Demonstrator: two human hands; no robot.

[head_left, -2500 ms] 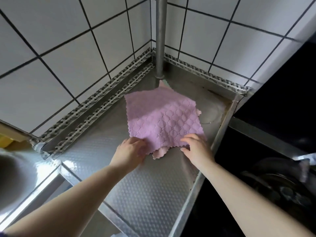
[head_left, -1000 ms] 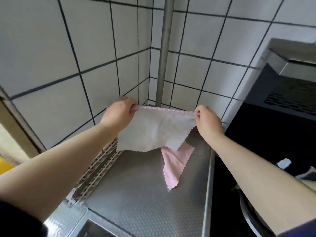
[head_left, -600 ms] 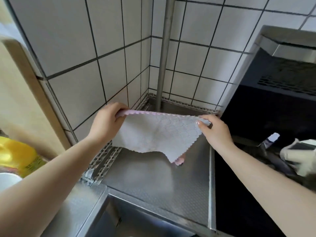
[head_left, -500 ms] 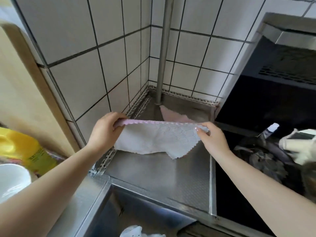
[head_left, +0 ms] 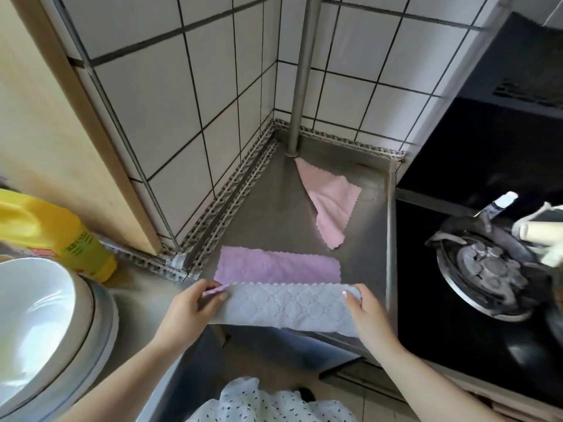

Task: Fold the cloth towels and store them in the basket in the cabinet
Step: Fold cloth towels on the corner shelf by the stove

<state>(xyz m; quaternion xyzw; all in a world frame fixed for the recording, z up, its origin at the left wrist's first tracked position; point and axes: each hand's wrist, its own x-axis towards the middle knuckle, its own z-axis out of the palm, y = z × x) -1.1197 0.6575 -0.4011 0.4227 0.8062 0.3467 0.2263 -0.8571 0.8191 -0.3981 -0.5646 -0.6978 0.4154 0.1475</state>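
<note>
A purple quilted towel (head_left: 275,266) lies at the front edge of the steel counter (head_left: 268,208). Its near part is turned over, so the pale grey underside (head_left: 289,306) faces up and hangs over the edge. My left hand (head_left: 190,306) pinches the towel's left corner. My right hand (head_left: 367,310) pinches its right corner. A pink towel (head_left: 330,202) lies crumpled farther back near the steel pole (head_left: 301,74). No basket or cabinet is in view.
Tiled walls (head_left: 195,95) close the counter's back corner. A black stove with a burner (head_left: 484,269) sits to the right. A yellow bottle (head_left: 58,233) and white bowls (head_left: 39,324) stand at the left. Spotted fabric (head_left: 262,403) shows below.
My hands have brought the purple towel down from the air to the counter's front edge, with its near part turned over. The pink towel stays near the pole.
</note>
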